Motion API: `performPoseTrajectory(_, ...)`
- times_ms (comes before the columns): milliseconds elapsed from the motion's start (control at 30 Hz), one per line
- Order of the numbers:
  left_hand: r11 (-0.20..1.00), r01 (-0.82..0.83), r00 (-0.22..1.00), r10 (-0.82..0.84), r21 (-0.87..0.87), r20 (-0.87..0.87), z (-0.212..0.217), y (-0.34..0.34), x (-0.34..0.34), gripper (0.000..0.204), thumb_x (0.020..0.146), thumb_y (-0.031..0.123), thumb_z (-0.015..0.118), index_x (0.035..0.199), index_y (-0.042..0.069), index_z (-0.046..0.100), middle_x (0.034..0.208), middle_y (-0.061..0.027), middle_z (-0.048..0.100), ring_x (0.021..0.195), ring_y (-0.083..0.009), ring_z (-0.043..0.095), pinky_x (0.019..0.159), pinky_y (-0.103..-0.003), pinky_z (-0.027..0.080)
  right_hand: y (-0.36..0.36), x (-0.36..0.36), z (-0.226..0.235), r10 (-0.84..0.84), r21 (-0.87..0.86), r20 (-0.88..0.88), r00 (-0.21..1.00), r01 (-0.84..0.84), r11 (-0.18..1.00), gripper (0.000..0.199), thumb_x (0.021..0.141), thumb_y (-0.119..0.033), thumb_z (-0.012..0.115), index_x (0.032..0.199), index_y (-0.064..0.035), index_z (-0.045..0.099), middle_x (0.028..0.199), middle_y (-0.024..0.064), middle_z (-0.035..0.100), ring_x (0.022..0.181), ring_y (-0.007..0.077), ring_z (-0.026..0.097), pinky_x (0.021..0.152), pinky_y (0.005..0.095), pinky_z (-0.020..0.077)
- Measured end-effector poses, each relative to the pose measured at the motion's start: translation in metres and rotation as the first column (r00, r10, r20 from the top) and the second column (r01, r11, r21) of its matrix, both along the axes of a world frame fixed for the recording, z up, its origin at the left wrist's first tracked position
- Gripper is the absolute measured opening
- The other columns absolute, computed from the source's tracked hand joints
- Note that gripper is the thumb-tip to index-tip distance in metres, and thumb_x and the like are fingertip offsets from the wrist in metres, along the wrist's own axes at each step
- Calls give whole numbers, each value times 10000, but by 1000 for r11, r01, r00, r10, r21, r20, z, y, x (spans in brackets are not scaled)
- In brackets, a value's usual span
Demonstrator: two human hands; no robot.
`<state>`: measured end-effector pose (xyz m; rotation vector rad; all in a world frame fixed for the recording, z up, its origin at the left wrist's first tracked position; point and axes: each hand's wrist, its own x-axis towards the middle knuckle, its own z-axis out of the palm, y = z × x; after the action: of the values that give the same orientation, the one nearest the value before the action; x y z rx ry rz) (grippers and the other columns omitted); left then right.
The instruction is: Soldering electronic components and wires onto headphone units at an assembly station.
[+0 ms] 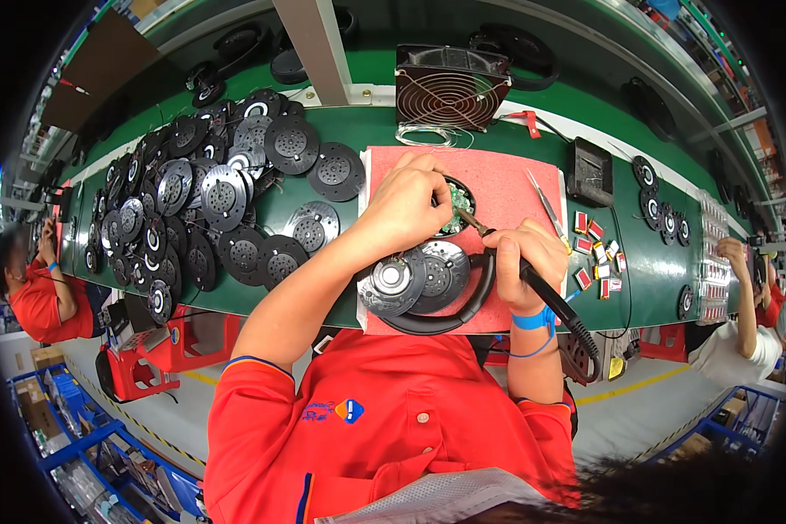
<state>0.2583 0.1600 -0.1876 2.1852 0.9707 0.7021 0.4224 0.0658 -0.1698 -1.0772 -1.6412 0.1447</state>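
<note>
Your left hand (408, 203) presses down on the round speaker part with the green circuit board (455, 214), at the middle of the red mat (506, 188). Your right hand (522, 266) is closed around the soldering iron (498, 249), its tip touching the board's near-right edge. A heap of black discs (210, 201) lies well to the left.

A green workbench (664, 253) carries everything. A red mat (506, 188) lies at its middle near the front edge, with tweezers (546, 205) on its right part. Black and silver round discs (210, 201) are heaped over the left half. A square fan (450, 87) stands at the back edge. Small red-and-white parts (598, 258) lie right of the mat.
</note>
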Motion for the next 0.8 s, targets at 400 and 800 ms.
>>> performPoseTrajectory(400, 997, 25, 999, -27, -69, -23, 5, 0, 3, 69, 694, 53, 618, 705, -15, 609, 1008, -110, 620, 998, -303, 540, 888, -352, 416, -32, 36, -2, -155, 61, -63, 986, 159, 985, 309, 943, -273, 519, 934, 19, 622, 537, 51, 540, 467, 118, 458, 461, 252, 343)
performPoseTrajectory(800, 998, -36, 999, 35, -42, -23, 11, -1, 5, 78, 701, 35, 641, 741, -31, 629, 1020, -157, 612, 1010, -322, 544, 875, -373, 435, -138, 128, -29, -646, -209, 339, 684, 724, 657, 292, 769, 18, 686, 1027, -51, 567, 1003, 95, 640, 841, 228, 607, 769, 308, 468)
